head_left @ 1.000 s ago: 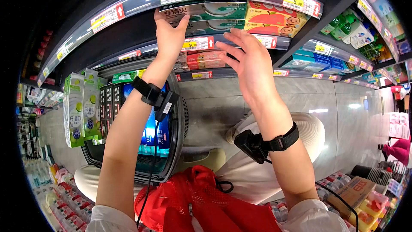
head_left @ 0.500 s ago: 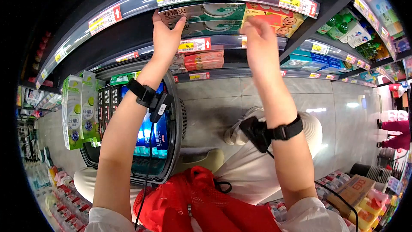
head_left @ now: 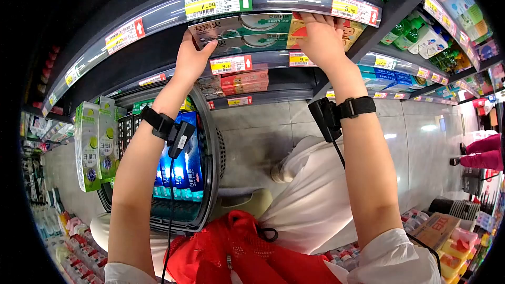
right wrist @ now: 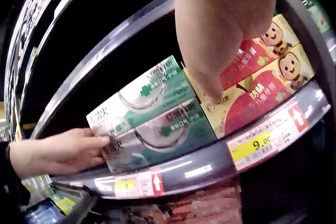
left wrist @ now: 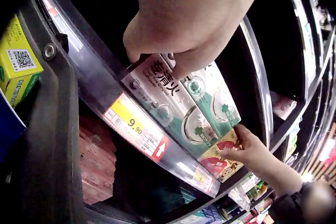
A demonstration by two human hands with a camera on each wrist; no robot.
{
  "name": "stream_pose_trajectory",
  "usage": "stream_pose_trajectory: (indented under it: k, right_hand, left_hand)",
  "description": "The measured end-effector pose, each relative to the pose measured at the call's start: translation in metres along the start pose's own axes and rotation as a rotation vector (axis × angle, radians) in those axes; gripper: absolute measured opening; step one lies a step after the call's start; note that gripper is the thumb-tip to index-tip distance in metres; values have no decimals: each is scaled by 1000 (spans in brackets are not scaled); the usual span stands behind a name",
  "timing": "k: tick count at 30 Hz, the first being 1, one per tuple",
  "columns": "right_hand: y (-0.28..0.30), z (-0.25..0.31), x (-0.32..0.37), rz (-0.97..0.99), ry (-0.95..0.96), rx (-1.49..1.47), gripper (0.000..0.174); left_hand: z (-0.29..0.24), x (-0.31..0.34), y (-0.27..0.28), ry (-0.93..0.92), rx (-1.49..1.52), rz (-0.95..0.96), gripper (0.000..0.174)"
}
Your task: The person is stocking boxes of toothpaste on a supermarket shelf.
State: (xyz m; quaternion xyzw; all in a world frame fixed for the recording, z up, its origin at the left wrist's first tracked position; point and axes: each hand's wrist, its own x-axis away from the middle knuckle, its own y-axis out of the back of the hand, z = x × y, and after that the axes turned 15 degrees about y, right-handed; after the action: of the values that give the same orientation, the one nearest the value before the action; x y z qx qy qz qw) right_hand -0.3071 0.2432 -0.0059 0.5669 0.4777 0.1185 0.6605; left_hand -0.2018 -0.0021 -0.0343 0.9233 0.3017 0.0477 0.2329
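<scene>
Two stacked green-and-silver toothpaste boxes point(head_left: 261, 31) lie on the shelf, flush at the left end. My left hand point(head_left: 193, 60) grips that end, with the thumb on the front and the fingers round the side, partly hidden. Beside them on the right are stacked yellow toothpaste boxes point(right wrist: 262, 95) with a red apple and a cartoon face. Over these rests my right hand point(head_left: 323, 39), fingers laid straight toward their top edge. Its thumb touches the front near the seam with the green boxes in the right wrist view.
A dark shopping basket point(head_left: 211, 179) with blue boxes point(head_left: 181, 160) and tall green-white boxes point(head_left: 89, 147) stands at lower left. Price-tagged shelf rails point(head_left: 284, 0) run above and below the boxes. Red boxes point(head_left: 244, 81) sit one shelf lower. Another person's legs point(head_left: 481, 153) show at far right.
My right hand has moved from in front of the green boxes, right and up onto the yellow boxes. My left hand stays at the green boxes' left end. The view has shifted slightly.
</scene>
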Motion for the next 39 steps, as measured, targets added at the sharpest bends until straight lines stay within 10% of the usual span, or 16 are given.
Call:
stream_pose_trajectory:
  k: [31, 39]
  right_hand:
    - [-11, 6, 7, -128, 46, 50, 61]
    - [-4, 23, 14, -168, 134, 42, 70]
  left_hand:
    - [2, 11, 15, 7, 220, 363, 62]
    - [11, 72, 118, -7, -170, 490, 60]
